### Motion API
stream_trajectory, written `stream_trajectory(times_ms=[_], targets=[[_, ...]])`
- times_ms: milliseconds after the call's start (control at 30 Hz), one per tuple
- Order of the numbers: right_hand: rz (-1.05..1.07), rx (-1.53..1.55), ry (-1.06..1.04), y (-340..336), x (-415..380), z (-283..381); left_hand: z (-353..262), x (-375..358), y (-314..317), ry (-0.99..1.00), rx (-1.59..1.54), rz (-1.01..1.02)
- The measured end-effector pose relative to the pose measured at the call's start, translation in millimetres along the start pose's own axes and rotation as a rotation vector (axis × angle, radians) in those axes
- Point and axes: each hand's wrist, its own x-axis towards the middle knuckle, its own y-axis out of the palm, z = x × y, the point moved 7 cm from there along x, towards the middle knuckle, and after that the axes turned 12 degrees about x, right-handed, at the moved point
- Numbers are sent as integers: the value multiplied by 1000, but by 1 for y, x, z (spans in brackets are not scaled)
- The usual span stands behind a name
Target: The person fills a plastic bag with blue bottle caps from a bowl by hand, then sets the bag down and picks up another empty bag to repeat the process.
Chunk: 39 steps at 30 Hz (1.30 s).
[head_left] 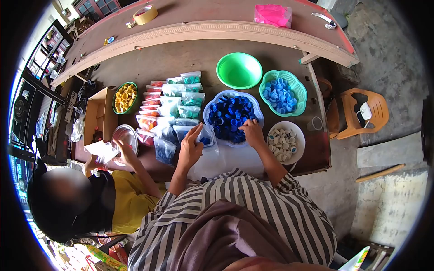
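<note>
Dark blue plastic bottle caps (pixel 228 118) fill a white scalloped basket (pixel 209 107); the right hand (pixel 252 132) pinches some there, the left hand (pixel 191 147) grips a small clear plastic bag (pixel 207 137).

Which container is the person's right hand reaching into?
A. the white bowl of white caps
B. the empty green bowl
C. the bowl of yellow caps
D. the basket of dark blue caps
D: the right hand rests among the caps at the near edge of the basket of dark blue caps.
</note>
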Motion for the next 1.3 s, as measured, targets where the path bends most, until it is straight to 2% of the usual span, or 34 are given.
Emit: stream_trajectory(times_ms=[33,100,167,200,267,300,400,500,533,600,633,700,767,833,867,933,967,1033,1100,1167,1200,1267,1300], targets=[[75,-105,-46,7,-3,-3,-3,1,-2,1,-2,-5],[92,-132,-26,10,-1,-13,-9,1,-7,11,-12,-17],[-19,107,81,2,4,-24,-11,0,-8,17,-8,-22],[-20,107,77,2,8,-25,-12,-1,-8,21,-4,-21],[47,989,620,24,4,-56,-11,-3,-7,21,-4,-19],[46,989,617,21,5,-53,-11,-5,-5,18,-4,-12],[-8,1479,817,23,-2,-48,-12,-7,-1,25,19,-5],[-17,1509,827,19,-1,-40,-17,-8,0,4,-8,17],[-15,1508,828,18,-2,-36,-17,-7,1,1,-8,16],[-113,1308,645,2,5,-22,-15,-5,4,-8,3,30],[-112,1308,648,2,7,-10,-16,-4,4,-11,3,30],[-263,981,217,-25,18,35,-17,-3,6,-20,-11,41],[-351,735,-106,-61,16,113,-15,0,10,-13,-8,47],[-224,461,-359,-61,11,157,-15,2,14,-1,-4,53],[-227,461,-356,-59,9,157,-15,3,14,8,-13,47],[-25,272,-426,-36,6,164,-14,4,14,12,-17,42],[-25,277,-425,-34,9,160,-12,5,13,20,-1,37],[-147,592,-192,-41,21,120,-11,5,9,19,15,30],[-254,601,-29,-40,26,70,-10,4,3,-35,-14,37],[-230,385,51,-32,22,22,-16,4,-3,-22,-8,35],[-220,383,119,-26,18,-1,-32,3,-13,3,22,29],[-179,303,101,-24,10,-14,-60,3,-31,110,71,-41],[-134,226,79,-21,6,-13,-61,5,-32,103,71,-37]])
